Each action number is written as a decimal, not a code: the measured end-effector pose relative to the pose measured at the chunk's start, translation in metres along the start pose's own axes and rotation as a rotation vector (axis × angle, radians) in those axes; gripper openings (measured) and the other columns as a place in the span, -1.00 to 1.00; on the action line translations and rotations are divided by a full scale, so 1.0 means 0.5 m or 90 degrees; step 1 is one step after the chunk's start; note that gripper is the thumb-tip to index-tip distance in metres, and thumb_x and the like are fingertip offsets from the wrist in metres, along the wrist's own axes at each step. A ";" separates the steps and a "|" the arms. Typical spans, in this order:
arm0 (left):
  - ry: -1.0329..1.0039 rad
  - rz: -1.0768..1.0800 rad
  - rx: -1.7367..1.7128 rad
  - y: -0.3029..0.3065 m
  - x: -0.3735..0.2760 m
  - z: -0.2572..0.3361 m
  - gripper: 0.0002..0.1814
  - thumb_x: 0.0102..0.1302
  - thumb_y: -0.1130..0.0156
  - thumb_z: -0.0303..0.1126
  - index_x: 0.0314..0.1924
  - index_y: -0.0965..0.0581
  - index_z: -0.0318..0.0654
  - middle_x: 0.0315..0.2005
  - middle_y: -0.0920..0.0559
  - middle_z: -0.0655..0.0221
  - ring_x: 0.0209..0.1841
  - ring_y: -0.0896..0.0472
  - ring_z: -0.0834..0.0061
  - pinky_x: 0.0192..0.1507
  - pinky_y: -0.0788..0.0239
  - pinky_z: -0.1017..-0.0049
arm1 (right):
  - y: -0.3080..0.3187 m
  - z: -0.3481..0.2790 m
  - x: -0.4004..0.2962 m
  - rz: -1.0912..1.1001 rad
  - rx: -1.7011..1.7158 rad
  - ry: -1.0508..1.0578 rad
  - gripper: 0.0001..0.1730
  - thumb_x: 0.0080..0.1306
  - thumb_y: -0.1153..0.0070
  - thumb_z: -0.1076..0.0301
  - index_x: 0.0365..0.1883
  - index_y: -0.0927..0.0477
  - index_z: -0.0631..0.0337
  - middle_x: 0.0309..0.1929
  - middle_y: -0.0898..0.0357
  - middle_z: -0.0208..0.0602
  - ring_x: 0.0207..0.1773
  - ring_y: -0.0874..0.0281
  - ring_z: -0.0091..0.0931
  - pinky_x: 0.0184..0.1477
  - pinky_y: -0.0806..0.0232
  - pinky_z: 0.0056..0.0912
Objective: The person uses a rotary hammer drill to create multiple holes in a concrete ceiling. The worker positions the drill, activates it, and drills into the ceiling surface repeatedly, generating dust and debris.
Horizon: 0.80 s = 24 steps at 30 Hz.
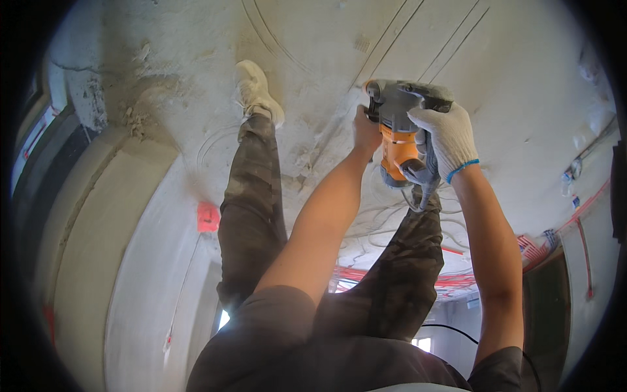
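An orange and grey rotary hammer (396,139) is held in front of me, above the dusty concrete floor (499,103). My right hand (446,134), in a white knitted glove with a blue cuff edge, grips its rear handle. My left hand (366,131) is on the far side of the tool, closed around its dark side handle; most of the fingers are hidden. No glove shows on the left wrist. The tool's bit and its tip cannot be made out. Parallel lines (392,36) run along the floor near the tool's head.
My left foot wears a pale shoe (254,90). Broken rubble (136,122) lies beside a ledge at the left. A cable (372,235) winds over the floor near my right leg. Red conduits (441,281) lie behind me. Plastic bottles (568,181) are at the right.
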<state>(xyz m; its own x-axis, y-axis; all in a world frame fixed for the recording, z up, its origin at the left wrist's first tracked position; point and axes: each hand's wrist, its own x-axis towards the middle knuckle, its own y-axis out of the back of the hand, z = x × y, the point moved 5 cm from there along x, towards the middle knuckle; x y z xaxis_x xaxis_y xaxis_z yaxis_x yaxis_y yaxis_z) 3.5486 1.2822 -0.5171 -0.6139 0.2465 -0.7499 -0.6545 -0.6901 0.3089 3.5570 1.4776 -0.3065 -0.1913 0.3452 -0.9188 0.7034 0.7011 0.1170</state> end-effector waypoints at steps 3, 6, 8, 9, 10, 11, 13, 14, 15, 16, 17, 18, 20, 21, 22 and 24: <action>0.004 -0.055 0.039 0.006 -0.006 0.010 -0.47 0.18 -0.65 -0.19 -0.13 -0.46 -0.29 -0.24 -0.79 -0.01 -0.07 -0.79 -0.10 -0.04 -0.56 0.06 | 0.008 -0.013 -0.017 0.055 -0.004 0.008 -0.81 0.33 -0.40 0.37 -0.20 -0.64 0.24 -0.51 -0.52 -0.39 -0.53 -0.50 -0.53 -0.47 -0.32 -0.40; 0.038 -0.097 0.089 0.009 0.001 0.011 -0.62 0.23 -0.46 -0.40 -0.06 -0.45 -0.23 -0.19 -0.80 -0.02 -0.01 -0.76 -0.22 -0.03 -0.54 -0.06 | 0.013 -0.013 -0.020 0.094 -0.015 -0.042 -0.80 0.32 -0.40 0.37 -0.19 -0.66 0.25 -0.50 -0.54 -0.36 -0.53 -0.52 -0.51 -0.46 -0.35 -0.38; 0.058 -0.114 0.112 0.004 0.000 0.012 -0.66 0.25 -0.35 -0.49 -0.02 -0.44 -0.20 -0.19 -0.80 -0.02 0.00 -0.75 -0.23 -0.04 -0.54 -0.09 | 0.014 -0.019 -0.019 0.093 -0.009 -0.035 -0.80 0.33 -0.41 0.36 -0.18 -0.66 0.24 -0.50 -0.54 -0.37 -0.52 -0.52 -0.51 -0.45 -0.36 -0.39; 0.056 -0.094 0.115 0.005 0.002 0.013 -0.66 0.25 -0.36 -0.48 -0.01 -0.45 -0.19 -0.18 -0.80 -0.02 0.00 -0.75 -0.23 -0.04 -0.54 -0.09 | 0.015 -0.022 -0.017 0.101 -0.014 -0.028 -0.80 0.33 -0.41 0.36 -0.18 -0.66 0.23 -0.50 -0.54 -0.37 -0.52 -0.52 -0.51 -0.45 -0.36 -0.40; 0.057 -0.089 0.115 0.002 -0.003 0.012 -0.66 0.26 -0.36 -0.48 -0.01 -0.45 -0.19 -0.18 -0.80 -0.02 0.01 -0.75 -0.22 -0.04 -0.55 -0.09 | 0.014 -0.019 -0.016 0.087 -0.015 -0.045 -0.80 0.33 -0.41 0.35 -0.18 -0.67 0.23 -0.49 -0.55 -0.37 -0.52 -0.53 -0.51 -0.45 -0.36 -0.41; 0.055 -0.081 0.110 -0.004 -0.009 0.012 -0.65 0.26 -0.37 -0.47 -0.01 -0.46 -0.19 -0.18 -0.80 -0.03 0.01 -0.76 -0.22 -0.04 -0.55 -0.08 | 0.014 -0.021 -0.015 0.077 -0.017 -0.047 -0.80 0.33 -0.42 0.35 -0.18 -0.67 0.23 -0.49 -0.55 -0.38 -0.53 -0.53 -0.51 -0.45 -0.35 -0.41; 0.063 -0.049 0.075 -0.007 -0.025 0.008 -0.63 0.26 -0.46 -0.39 -0.02 -0.49 -0.21 -0.16 -0.80 -0.03 0.02 -0.77 -0.19 -0.02 -0.56 -0.08 | 0.008 -0.030 -0.004 0.042 -0.046 -0.028 -0.81 0.33 -0.44 0.36 -0.21 -0.69 0.23 -0.48 -0.57 -0.37 -0.52 -0.54 -0.51 -0.45 -0.37 -0.41; 0.060 -0.021 0.062 -0.003 -0.040 0.002 -0.62 0.25 -0.49 -0.37 -0.03 -0.49 -0.22 -0.16 -0.81 -0.02 0.01 -0.77 -0.18 -0.02 -0.56 -0.08 | 0.003 -0.031 -0.002 0.031 -0.062 -0.030 -0.82 0.32 -0.45 0.36 -0.24 -0.70 0.24 -0.48 -0.58 -0.35 -0.52 -0.54 -0.51 -0.46 -0.38 -0.40; 0.067 -0.003 0.065 -0.001 -0.060 -0.005 -0.61 0.25 -0.52 -0.35 -0.04 -0.50 -0.22 -0.16 -0.81 -0.01 0.01 -0.77 -0.17 -0.02 -0.57 -0.07 | 0.000 -0.023 -0.002 0.032 -0.078 -0.067 -0.82 0.31 -0.47 0.37 -0.27 -0.71 0.25 -0.47 -0.60 -0.33 -0.52 -0.55 -0.50 -0.47 -0.40 -0.39; 0.083 -0.011 0.053 0.003 -0.073 -0.014 -0.60 0.24 -0.54 -0.34 -0.04 -0.50 -0.22 -0.16 -0.81 -0.01 0.01 -0.77 -0.16 -0.01 -0.57 -0.07 | -0.008 -0.026 0.001 0.009 -0.091 -0.065 -0.80 0.31 -0.49 0.35 -0.30 -0.71 0.27 -0.45 -0.61 -0.34 -0.51 -0.57 -0.51 -0.46 -0.43 -0.39; 0.093 -0.004 0.043 0.008 -0.074 -0.019 -0.59 0.23 -0.55 -0.32 -0.05 -0.51 -0.23 -0.16 -0.81 -0.01 0.01 -0.77 -0.16 0.00 -0.57 -0.06 | -0.021 -0.025 0.003 -0.015 -0.096 -0.031 -0.80 0.31 -0.49 0.35 -0.29 -0.71 0.28 -0.45 -0.61 -0.34 -0.51 -0.57 -0.51 -0.45 -0.44 -0.38; 0.091 0.002 0.031 0.015 -0.085 -0.026 -0.58 0.22 -0.57 -0.31 -0.06 -0.51 -0.23 -0.16 -0.81 -0.01 0.01 -0.77 -0.15 0.01 -0.57 -0.05 | -0.029 -0.019 0.002 -0.020 -0.101 -0.026 -0.79 0.31 -0.48 0.34 -0.29 -0.71 0.29 -0.44 -0.61 -0.34 -0.51 -0.57 -0.51 -0.45 -0.44 -0.38; 0.120 -0.001 0.024 0.032 -0.108 -0.047 -0.60 0.23 -0.55 -0.33 -0.06 -0.51 -0.23 -0.14 -0.81 -0.02 0.03 -0.77 -0.15 0.03 -0.57 -0.03 | -0.038 0.010 -0.008 -0.006 -0.112 -0.033 -0.80 0.32 -0.47 0.35 -0.27 -0.71 0.29 -0.43 -0.62 -0.34 -0.51 -0.58 -0.50 -0.44 -0.44 -0.39; 0.121 -0.001 0.017 0.039 -0.113 -0.054 -0.60 0.23 -0.55 -0.34 -0.06 -0.51 -0.22 -0.14 -0.81 -0.02 0.03 -0.77 -0.14 0.04 -0.57 -0.02 | -0.039 0.031 -0.016 0.001 -0.099 -0.041 -0.81 0.32 -0.46 0.35 -0.28 -0.71 0.28 -0.45 -0.62 -0.33 -0.52 -0.57 -0.50 -0.45 -0.43 -0.38; 0.131 -0.027 0.046 0.048 -0.120 -0.065 -0.62 0.24 -0.52 -0.36 -0.05 -0.51 -0.22 -0.13 -0.81 -0.03 0.03 -0.77 -0.14 0.06 -0.56 -0.02 | -0.039 0.056 -0.026 0.010 -0.084 -0.046 -0.82 0.32 -0.45 0.36 -0.28 -0.71 0.27 -0.46 -0.61 -0.33 -0.54 -0.55 -0.49 -0.46 -0.42 -0.37; 0.173 -0.065 0.124 0.062 -0.131 -0.087 -0.66 0.27 -0.46 -0.39 -0.05 -0.50 -0.23 -0.12 -0.80 -0.04 0.03 -0.77 -0.15 0.09 -0.56 -0.02 | -0.036 0.109 -0.039 0.010 -0.027 -0.088 -0.83 0.32 -0.43 0.38 -0.28 -0.67 0.25 -0.52 -0.58 -0.29 -0.58 -0.51 -0.46 -0.50 -0.36 -0.34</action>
<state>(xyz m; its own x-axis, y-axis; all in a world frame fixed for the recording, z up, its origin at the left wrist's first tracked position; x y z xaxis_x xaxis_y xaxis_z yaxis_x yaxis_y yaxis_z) 3.5878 1.2147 -0.4837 -0.4185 0.0990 -0.9028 -0.7943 -0.5219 0.3110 3.5856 1.4240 -0.3112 -0.0826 0.2696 -0.9594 0.6751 0.7233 0.1451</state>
